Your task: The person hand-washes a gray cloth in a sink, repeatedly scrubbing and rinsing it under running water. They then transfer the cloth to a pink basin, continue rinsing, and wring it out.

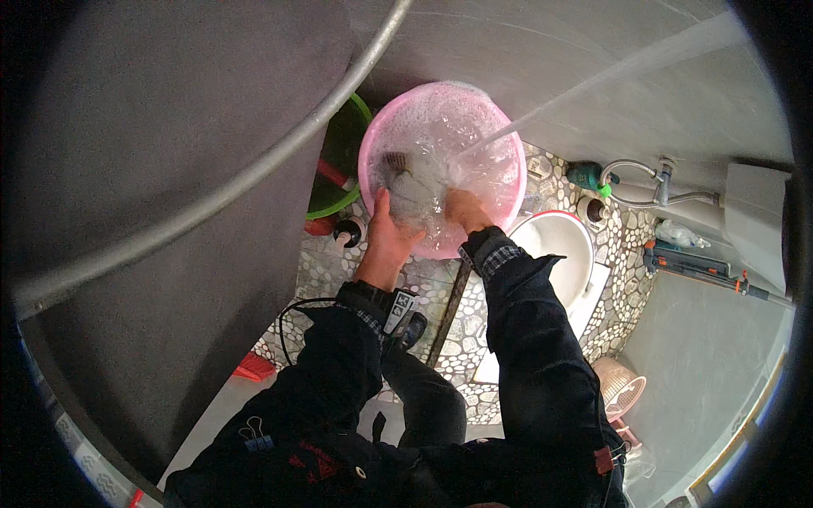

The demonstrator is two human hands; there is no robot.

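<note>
A pink basin (366, 169) holds foamy water. In it lies a wet grey cloth (415, 190) with a dark ribbed patch at its upper left; foam and splashes blur its shape. At the basin's near rim my left hand (389, 237) grips the near left edge of the cloth, thumb up and fingers partly under the water. To its right my right hand (466, 210) reaches into the water beside the cloth, its fingertips hidden by splashing. A stream of water (576, 91) comes down from the upper right and lands between the cloth and my right hand.
Left of the basin stands a green tub (339, 190) with a red-handled thing inside. A dark-capped bottle (347, 232) sits near it. At right are a white basin with a red rim (559, 245), a green bottle (584, 175) and a hose (631, 203). A grey pipe (254, 182) crosses the left.
</note>
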